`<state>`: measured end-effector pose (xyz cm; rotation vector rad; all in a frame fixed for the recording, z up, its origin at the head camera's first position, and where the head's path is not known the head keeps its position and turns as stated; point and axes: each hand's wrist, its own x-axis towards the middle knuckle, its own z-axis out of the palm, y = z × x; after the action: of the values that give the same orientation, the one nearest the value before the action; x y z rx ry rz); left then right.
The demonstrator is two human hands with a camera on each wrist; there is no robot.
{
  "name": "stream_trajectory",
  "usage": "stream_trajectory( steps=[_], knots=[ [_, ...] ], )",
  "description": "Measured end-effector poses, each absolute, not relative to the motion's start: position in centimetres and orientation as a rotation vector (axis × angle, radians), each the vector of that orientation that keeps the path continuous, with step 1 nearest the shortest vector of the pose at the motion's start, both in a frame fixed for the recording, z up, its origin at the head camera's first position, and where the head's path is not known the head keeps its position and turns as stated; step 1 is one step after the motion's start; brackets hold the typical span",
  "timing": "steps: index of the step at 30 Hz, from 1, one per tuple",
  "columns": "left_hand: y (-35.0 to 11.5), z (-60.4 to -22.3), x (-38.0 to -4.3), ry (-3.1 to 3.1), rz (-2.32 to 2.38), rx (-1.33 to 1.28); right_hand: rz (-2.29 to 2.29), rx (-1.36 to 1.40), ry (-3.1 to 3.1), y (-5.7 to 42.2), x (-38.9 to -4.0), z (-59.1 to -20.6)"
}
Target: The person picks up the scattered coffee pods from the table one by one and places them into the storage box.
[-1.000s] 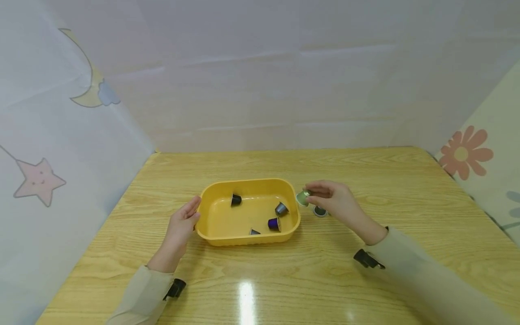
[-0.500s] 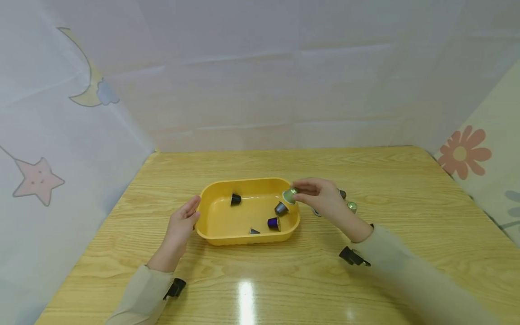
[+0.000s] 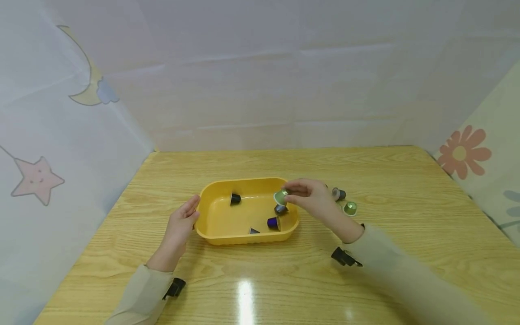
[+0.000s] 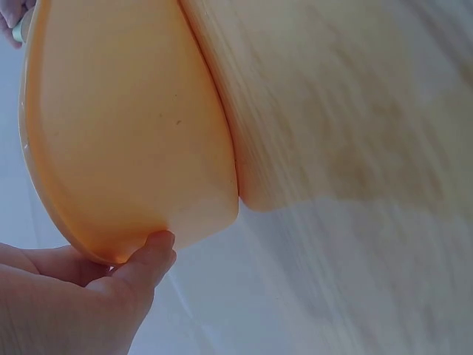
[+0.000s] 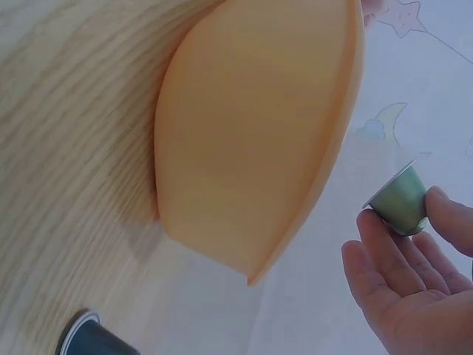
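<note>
My right hand [image 3: 310, 197] pinches a light green coffee capsule [image 3: 280, 197] between thumb and fingertips, over the right end of the yellow plastic basin [image 3: 227, 240]. In the right wrist view this green capsule [image 5: 401, 200] is tilted, its wide rim turned away from the palm. At the basin's left end my left hand [image 3: 181, 224] grips the rim; the left wrist view has its thumb [image 4: 151, 259] against the outer wall. Inside the basin lie a black capsule [image 3: 235, 199], a grey one [image 3: 280, 209] partly covered by the held capsule, a purple one [image 3: 273, 223] and a half-hidden grey one [image 3: 253, 231].
Right of the basin, beyond my right hand, another green capsule [image 3: 350, 208] and a dark grey capsule [image 3: 339, 194] rest on the wooden table [image 3: 219, 289]. A dark capsule [image 5: 92, 339] also shows low in the right wrist view. Pale printed sheets [image 3: 260, 99] enclose the back and sides.
My right hand has carried the green capsule leftward, from beside the basin to over its right end, uncovering capsules on the table. My left hand has stayed at the basin.
</note>
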<state>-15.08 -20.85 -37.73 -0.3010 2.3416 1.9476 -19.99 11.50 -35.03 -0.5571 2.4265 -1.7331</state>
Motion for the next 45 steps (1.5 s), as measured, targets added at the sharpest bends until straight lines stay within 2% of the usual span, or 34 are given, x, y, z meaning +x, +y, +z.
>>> stream_trajectory(
  steps=[28, 45],
  knots=[
    [-20.8, -37.6, -15.0, 2.35, 1.941, -0.314, -1.634, -0.726, 2.381, 6.5, -18.9, -34.7],
    [-20.8, -37.5, -15.0, 2.351, 1.932, -0.322, -1.556, -0.7, 2.409, 3.0, -18.5, -34.5]
  ],
)
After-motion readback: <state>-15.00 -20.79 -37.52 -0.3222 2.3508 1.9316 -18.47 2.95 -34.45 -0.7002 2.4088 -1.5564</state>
